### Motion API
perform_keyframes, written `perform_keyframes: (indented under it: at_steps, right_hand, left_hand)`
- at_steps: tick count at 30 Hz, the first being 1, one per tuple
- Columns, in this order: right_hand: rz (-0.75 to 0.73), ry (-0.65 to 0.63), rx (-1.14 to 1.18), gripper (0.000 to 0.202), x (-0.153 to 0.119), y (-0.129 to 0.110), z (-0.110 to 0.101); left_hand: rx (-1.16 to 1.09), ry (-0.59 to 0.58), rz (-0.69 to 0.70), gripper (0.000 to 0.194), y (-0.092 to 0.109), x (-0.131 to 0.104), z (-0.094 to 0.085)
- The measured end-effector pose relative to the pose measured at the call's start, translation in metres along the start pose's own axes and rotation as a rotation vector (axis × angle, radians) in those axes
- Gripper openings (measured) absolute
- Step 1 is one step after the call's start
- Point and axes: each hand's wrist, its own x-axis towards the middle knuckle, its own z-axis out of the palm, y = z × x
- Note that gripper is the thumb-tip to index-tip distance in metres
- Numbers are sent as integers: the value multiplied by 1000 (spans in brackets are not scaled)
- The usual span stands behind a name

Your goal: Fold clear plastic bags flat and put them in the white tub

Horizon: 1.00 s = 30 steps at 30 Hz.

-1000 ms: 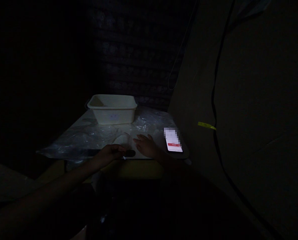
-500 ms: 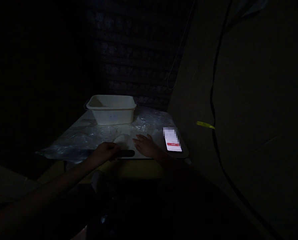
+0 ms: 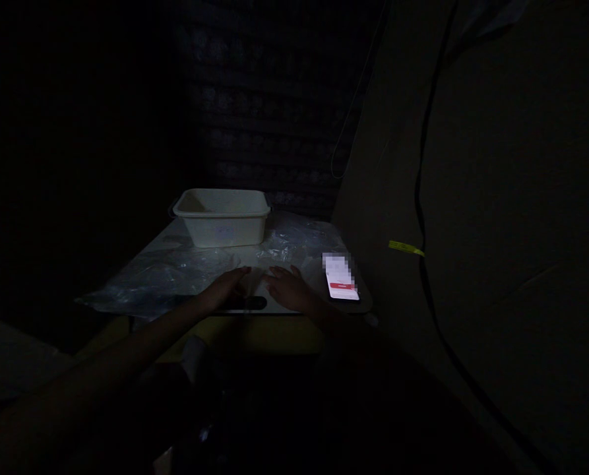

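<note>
The scene is very dark. My left hand [image 3: 225, 287] rests at the near part of the white tabletop [image 3: 208, 256], fingers stretched forward and to the right, thumb apart. My right hand [image 3: 287, 289] lies flat beside it with spread fingers. A pale, thin, see-through piece, perhaps plastic film [image 3: 255, 280], is faintly visible between the two hands; its edges cannot be made out. Below the left fingers is a dark, round-ended strip [image 3: 256, 303] along the near edge, partly covered by the left hand and forearm.
A white rectangular tub [image 3: 226, 231] stands at the back. Crumpled clear plastic [image 3: 140, 280] covers the table's left side, with more behind. A lit phone [image 3: 341, 280] lies at the right. A black cable [image 3: 419, 191] with a yellow tag [image 3: 405, 248] hangs along the right wall.
My left hand has moved slightly forward and right, and its curled fingers have stretched out. My right hand has hardly moved. The tub and phone are in the same places.
</note>
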Motion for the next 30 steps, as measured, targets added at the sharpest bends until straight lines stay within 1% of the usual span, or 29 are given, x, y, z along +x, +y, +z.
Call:
perform_keyframes:
  at_steps: [5, 7, 10, 11, 12, 15, 18, 22, 25, 27, 30]
  right_hand:
    - [-11, -12, 33, 33, 2, 0, -2]
    - [-12, -26, 60, 31, 2, 0, -3]
    - [3, 4, 127, 28, 3, 4, -2]
    - [17, 22, 144, 27, 4, 5, -2]
    - [36, 40, 155, 26, 4, 7, -1]
    - [85, 79, 172, 25, 6, 15, 1]
    - [128, 99, 196, 29, 7, 22, 3]
    - [243, 156, 185, 36, 7, 27, 2]
    - [308, 175, 159, 38, 6, 26, -3]
    - [322, 175, 144, 40, 6, 25, -7]
    - [301, 161, 112, 47, 5, 21, -10]
  left_hand:
    - [18, -45, 59, 58, 10, 2, 8]
    - [59, -44, 148, 56, 11, 2, 11]
    - [257, -45, 362, 51, 13, -1, 17]
    - [359, -55, 408, 51, 14, -2, 19]
    - [465, -64, 426, 52, 14, -4, 20]
    - [724, -56, 393, 55, 15, -8, 26]
    - [873, -38, 391, 54, 13, -9, 29]
    - [944, -45, 405, 58, 8, -8, 28]
    - [947, -17, 409, 58, 6, -8, 26]
    - [974, 21, 406, 57, 6, -7, 24]
    - [1085, 74, 390, 55, 4, -4, 21]
